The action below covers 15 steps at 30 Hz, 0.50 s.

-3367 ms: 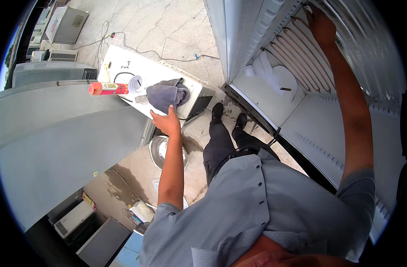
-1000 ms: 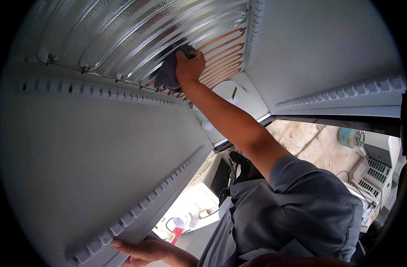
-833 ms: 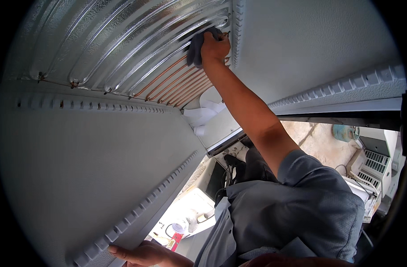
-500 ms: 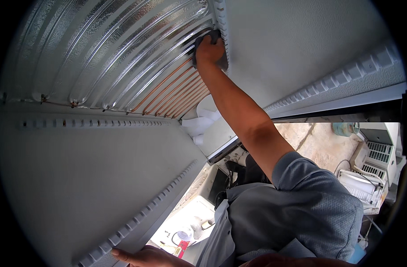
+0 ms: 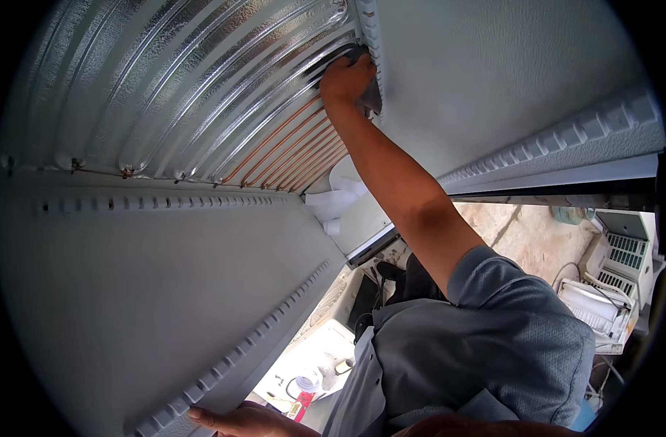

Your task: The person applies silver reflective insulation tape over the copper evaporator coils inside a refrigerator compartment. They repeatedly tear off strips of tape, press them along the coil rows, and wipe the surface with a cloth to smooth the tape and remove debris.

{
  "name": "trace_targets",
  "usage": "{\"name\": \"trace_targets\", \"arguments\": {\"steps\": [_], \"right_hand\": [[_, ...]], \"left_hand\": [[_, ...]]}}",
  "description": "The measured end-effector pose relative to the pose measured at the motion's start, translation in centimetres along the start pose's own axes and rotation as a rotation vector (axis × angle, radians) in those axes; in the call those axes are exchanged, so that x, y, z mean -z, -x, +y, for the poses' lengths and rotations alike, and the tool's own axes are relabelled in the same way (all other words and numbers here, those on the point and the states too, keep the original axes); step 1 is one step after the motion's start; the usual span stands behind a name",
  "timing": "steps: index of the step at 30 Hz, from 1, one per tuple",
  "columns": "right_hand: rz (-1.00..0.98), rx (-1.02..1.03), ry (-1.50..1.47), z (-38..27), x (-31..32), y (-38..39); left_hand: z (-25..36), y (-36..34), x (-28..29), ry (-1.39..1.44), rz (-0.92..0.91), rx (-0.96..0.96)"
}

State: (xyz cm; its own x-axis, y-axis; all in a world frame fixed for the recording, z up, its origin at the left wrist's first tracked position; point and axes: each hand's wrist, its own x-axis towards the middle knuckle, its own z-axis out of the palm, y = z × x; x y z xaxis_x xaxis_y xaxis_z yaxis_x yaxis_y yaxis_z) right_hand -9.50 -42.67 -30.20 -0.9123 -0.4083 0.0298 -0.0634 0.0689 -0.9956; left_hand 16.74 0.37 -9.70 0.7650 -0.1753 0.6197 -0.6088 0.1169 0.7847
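My right hand, arm stretched far up, closes on a dark grey cloth. It presses the cloth against the ribbed back panel, in the corner beside a notched side rail. Silvery foil strips cover many of the looping tubes on this panel. Below my hand, bare copper tubes show. At the lower left my left hand grips the front edge of the white cabinet wall, its thumb lying on the inside; the other fingers are mostly hidden.
White paper strips lie curled in the cabinet corner. Notched rails run along the walls. Outside stand a white surface with a tape roll and a red tool, white appliance parts and a greenish cylinder.
The whole view has shifted slightly to the right. My right hand stays in the same corner with the cloth, its wrist turned a little. My left hand remains at the cabinet edge.
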Motion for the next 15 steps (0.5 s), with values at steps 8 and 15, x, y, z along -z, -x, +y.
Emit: {"name": "trace_targets", "arguments": {"steps": [8,15], "right_hand": [[-0.038,-0.078,-0.077,1.8,-0.4,0.5],[-0.199,-0.291,-0.154,-0.5,0.6,7.2]], "left_hand": [[0.2,-0.4,0.8,-0.032,0.039,-0.028],[0.6,0.0,0.3,-0.123,0.004,-0.082]]}}
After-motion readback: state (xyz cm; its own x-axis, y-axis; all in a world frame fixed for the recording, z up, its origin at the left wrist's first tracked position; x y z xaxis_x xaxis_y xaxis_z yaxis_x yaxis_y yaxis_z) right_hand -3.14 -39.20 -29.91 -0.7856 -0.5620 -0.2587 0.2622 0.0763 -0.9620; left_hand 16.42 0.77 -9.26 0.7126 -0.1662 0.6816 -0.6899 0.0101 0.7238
